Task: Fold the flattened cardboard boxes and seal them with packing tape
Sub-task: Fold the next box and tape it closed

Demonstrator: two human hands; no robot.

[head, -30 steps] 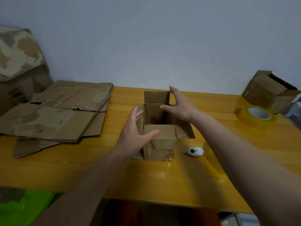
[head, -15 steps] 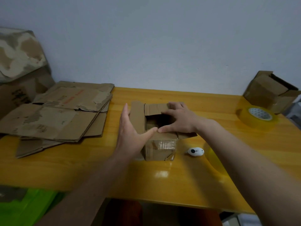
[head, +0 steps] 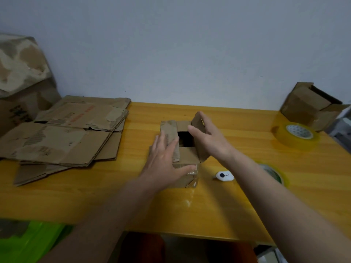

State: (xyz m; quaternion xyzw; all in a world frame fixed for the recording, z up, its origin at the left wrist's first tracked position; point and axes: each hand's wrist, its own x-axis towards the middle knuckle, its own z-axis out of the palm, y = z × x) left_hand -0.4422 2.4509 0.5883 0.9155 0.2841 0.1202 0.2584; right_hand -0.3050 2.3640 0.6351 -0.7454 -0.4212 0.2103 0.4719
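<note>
A small brown cardboard box (head: 187,176) stands upright mid-table, its top partly closed with a dark gap in the middle. My left hand (head: 164,160) lies flat with straight fingers on the box's left flap, pressing it down, thumb along the near front face. My right hand (head: 209,139) pushes the raised right flap (head: 197,120) inward with straight fingers. Near and far short flaps are folded in. A yellowish packing tape roll (head: 297,134) lies at the right; a second roll (head: 273,172) is partly hidden behind my right forearm.
A stack of flattened cardboard boxes (head: 62,133) covers the table's left side. A small white cutter (head: 224,175) lies just right of the box. An assembled box (head: 311,105) sits at the far right corner. A large worn carton (head: 20,76) leans at the far left.
The short flaps went down first. My left hand has folded the left flap over the top, and my right hand has shifted to the right flap, tipping it inward.
</note>
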